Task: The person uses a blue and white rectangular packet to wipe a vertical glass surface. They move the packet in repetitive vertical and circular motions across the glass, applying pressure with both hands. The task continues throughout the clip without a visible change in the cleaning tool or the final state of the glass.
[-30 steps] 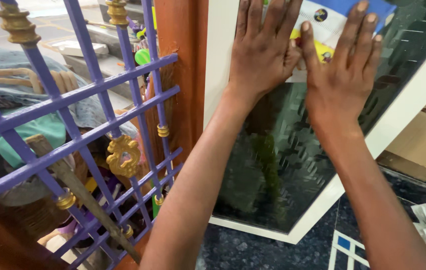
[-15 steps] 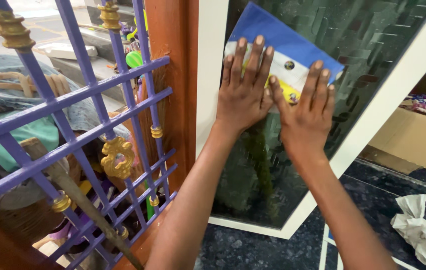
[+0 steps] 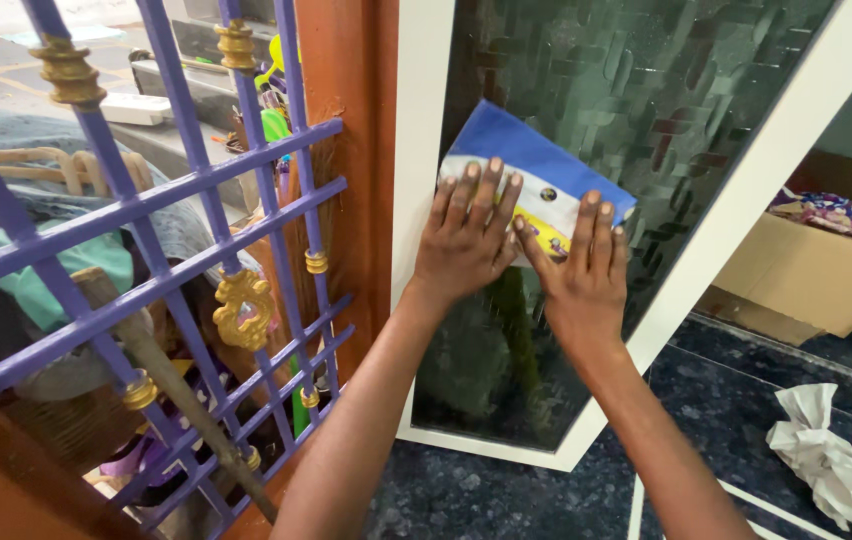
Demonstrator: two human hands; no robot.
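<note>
Two bare hands press a blue, white and yellow cloth (image 3: 546, 175) flat against the dark patterned glass pane (image 3: 646, 90) of a white-framed door (image 3: 424, 130). The left hand (image 3: 466, 240) lies open with fingers spread, palm on the lower left part of the cloth, close to the door's left frame. The right hand (image 3: 581, 265) is likewise open and flat, fingers pointing up over the cloth's lower right part, its thumb reaching toward the left hand. Neither hand grips the cloth; both hold it to the glass by pressure alone. The cloth sits tilted on the pane, its blue band uppermost, about midway up the visible glass and nearer the left frame than the right.

Left of the door stands an orange-brown wooden post (image 3: 351, 150), and beyond that a purple metal grille (image 3: 146, 205) with gold ornaments (image 3: 241, 310), behind which household clutter shows. A wooden stick (image 3: 166, 380) leans along the grille's lower part. Right of the door, a cardboard box (image 3: 816, 275) rests on the dark speckled floor (image 3: 736, 400), and a crumpled piece of white paper (image 3: 826, 455) lies on the floor below the box, well apart from the door.
</note>
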